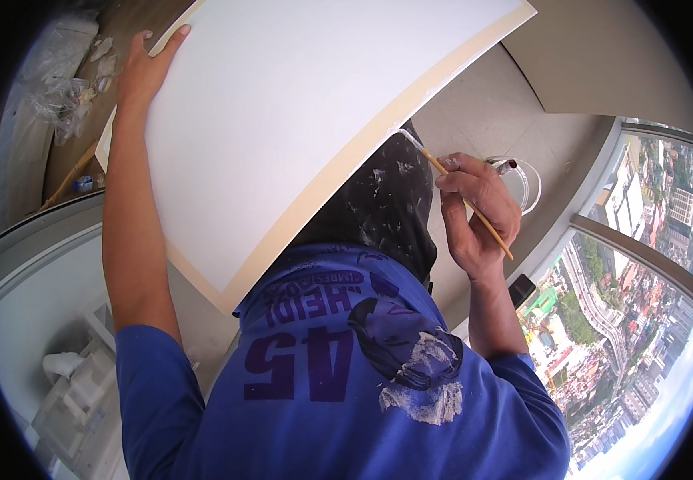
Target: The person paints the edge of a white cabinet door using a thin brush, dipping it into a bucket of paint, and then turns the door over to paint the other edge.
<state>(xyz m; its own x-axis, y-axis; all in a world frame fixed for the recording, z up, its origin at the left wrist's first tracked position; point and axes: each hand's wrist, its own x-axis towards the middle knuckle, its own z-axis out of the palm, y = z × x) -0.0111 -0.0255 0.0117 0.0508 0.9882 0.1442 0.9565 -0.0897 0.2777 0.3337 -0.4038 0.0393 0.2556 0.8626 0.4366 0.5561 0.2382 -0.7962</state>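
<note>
A large white panel (258,120) with a beige strip (346,166) along its edges lies tilted across my lap. My left hand (145,68) grips its far left edge, with the thumb over the white face and fingers at the rim. In my right hand (478,208) is a thin paintbrush (486,224) with a wooden handle, pinched between thumb and fingers. Its white-coated bristles meet the panel's right-hand edge, where some white paint shows on the beige strip. White smears mark the fingers of my right hand.
A white bucket (532,188) with a dark-tipped handle in it stands on the tiled floor (474,96) behind my right hand. A dark phone-like object (521,290) sits by my right wrist. Tall windows (602,320) line the right. Clear plastic sheeting (54,88) lies at far left.
</note>
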